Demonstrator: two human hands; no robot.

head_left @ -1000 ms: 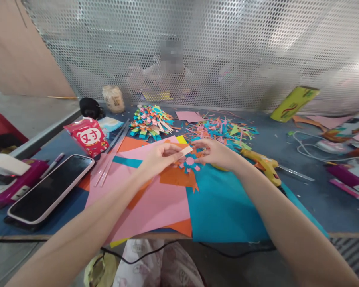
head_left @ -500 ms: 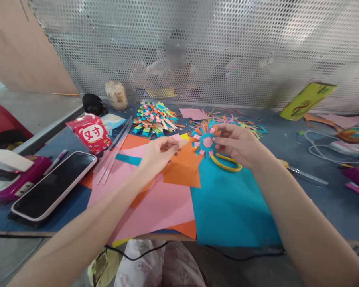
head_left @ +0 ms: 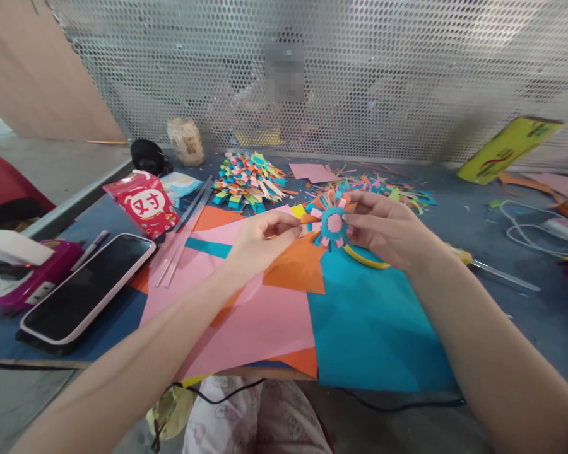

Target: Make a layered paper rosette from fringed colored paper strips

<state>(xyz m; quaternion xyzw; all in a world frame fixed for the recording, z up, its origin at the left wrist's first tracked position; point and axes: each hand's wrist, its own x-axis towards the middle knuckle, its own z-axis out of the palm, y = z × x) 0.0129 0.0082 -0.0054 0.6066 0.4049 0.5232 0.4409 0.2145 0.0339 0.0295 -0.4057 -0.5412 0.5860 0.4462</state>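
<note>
My right hand (head_left: 388,230) pinches a layered paper flower (head_left: 334,224) at its right edge; it has a pink centre, a blue ring and blue, pink and orange petals. On the flower's left side, my left hand (head_left: 272,236) has thumb and forefinger closed at the tip of an orange petal. Under the right hand shows a yellow handle loop (head_left: 366,258), the rest of it hidden. Below the hands lie blue paper (head_left: 378,328), pink paper (head_left: 260,328) and an orange sheet (head_left: 296,271).
A heap of colourful paper pieces (head_left: 246,183) stands behind, beside paper scraps (head_left: 402,192). A phone (head_left: 89,284), clear sticks (head_left: 180,239) and a red packet (head_left: 144,202) lie left. A yellow-green tube (head_left: 506,151) and white cable (head_left: 511,227) are right, before a perforated metal panel (head_left: 350,75).
My left hand has moved right to the flower, and its fingertips now meet an orange petal. The right hand still holds the flower. The view has shifted slightly.
</note>
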